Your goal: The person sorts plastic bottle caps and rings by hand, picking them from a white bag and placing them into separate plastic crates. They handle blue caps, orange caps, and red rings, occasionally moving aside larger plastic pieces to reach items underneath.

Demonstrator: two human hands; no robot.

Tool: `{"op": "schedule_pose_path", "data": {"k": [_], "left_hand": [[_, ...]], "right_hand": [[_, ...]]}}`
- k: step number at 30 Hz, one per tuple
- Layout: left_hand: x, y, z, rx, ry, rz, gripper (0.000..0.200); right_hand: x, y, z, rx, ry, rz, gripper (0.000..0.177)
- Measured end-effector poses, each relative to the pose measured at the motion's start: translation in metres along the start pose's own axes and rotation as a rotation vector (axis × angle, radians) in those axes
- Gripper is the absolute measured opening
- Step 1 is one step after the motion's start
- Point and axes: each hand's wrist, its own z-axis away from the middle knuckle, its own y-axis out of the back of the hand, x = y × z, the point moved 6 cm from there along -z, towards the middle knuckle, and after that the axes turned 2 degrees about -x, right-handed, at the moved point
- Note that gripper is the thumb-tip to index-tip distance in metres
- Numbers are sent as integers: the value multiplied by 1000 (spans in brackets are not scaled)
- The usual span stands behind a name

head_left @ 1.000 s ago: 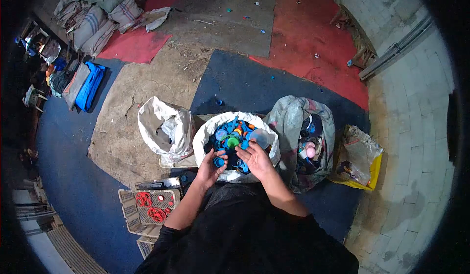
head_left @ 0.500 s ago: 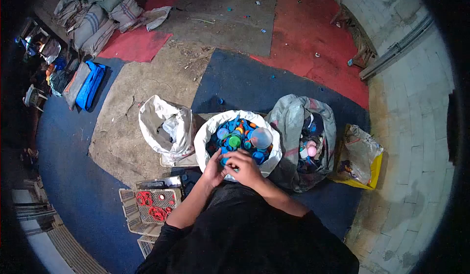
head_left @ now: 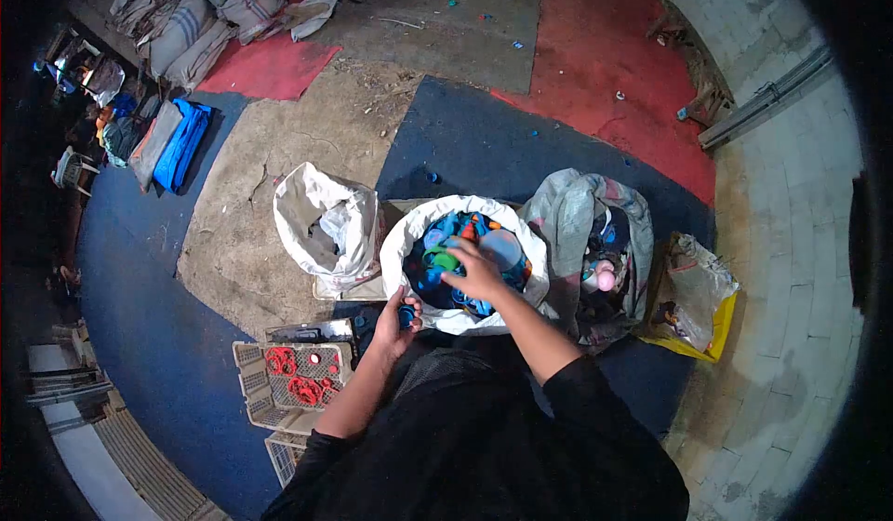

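Observation:
A white sack point(head_left: 394, 265) with a rolled rim stands in front of me, filled with blue, green and orange plastic pieces. My left hand point(head_left: 397, 324) is at its near left edge, fingers curled round a dark blue cap point(head_left: 406, 315). My right hand point(head_left: 474, 272) reaches over the sack's contents with its fingers spread, close to a green cap point(head_left: 446, 260). Nothing shows in its grasp. A translucent round lid point(head_left: 500, 249) lies just beyond that hand, among the pieces.
On the left stands another white sack point(head_left: 299, 209); on the right, a grey sack point(head_left: 558, 207) with mixed items and a yellow-edged bag point(head_left: 723, 327). A beige crate point(head_left: 252, 386) holds red pieces at lower left. Full sacks point(head_left: 181, 37) lie at the far left.
My hands were together at the sack's near edge and are now apart. The right has moved forward over the contents and opened; the left has moved back towards me with the blue cap.

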Motion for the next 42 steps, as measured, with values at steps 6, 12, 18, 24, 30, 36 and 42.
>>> {"op": "schedule_pose_path", "data": {"k": [6,12,18,24,30,36,42], "left_hand": [[8,2,8,27,-30,8,37],[9,11,12,47,-65,3,36],[9,15,17,43,-84,-16,37],[12,19,21,60,-92,29,37],[8,13,16,26,-63,-40,38],[2,-17,3,-25,-22,-71,39],[1,-51,-1,-100,27,-115,42]], "right_hand": [[-24,-28,23,-116,148,-41,46],[18,0,-49,7,-136,-274,29],[26,-19,-51,-189,-110,329,46],[7,-10,-6,-43,-5,159,41],[5,19,36,254,-2,-274,24],[-11,31,72,173,-364,-1340,27],[-35,53,77,21,-223,-1533,36]]}}
